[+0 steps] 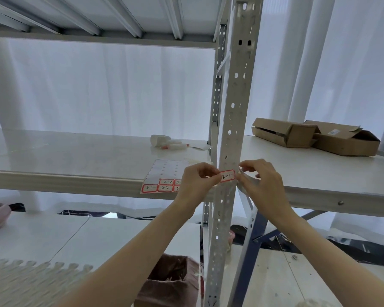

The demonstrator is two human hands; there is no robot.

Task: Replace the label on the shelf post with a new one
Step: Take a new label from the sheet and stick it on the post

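1. The left hand (195, 182) pinches the left end of a red-bordered label (227, 175) between thumb and forefinger, its other fingers curled.
2. The right hand (262, 180) has its thumb and forefinger closed on the label's right end, right at the edge of the shelf post (233, 107).
3. The label lies across the front of the perforated post, between the two hands, and bears handwritten marks. Whether it is fully stuck down cannot be told.
4. Just left of the left hand, a label sheet (162, 178) hangs over the front edge of the shelf (75, 151). Most of its upper rows are peeled, and red-bordered labels remain in its lower rows.
5. Further back on the shelf lie some white tubes (175, 145).
6. Right of the post, two open cardboard boxes (284, 131) sit on a worktop (319, 173).
7. Below the arms stands a bin (175, 282) with a brownish liner.
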